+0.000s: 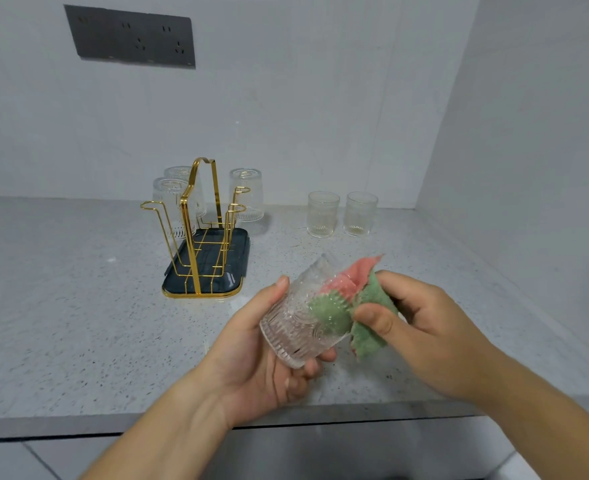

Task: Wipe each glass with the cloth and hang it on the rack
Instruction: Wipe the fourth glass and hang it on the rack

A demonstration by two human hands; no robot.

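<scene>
The left hand grips a ribbed glass tilted above the counter. The right hand pinches a green-pink cloth against it. 3 glasses hang on the gold rack

Speckled counter: rack tray, two glasses

Dark socket panel above speckled countertop.

I can read no text, label, brand or number from here. The dark socket panel on the wall above the rack shows only plug holes.
</scene>
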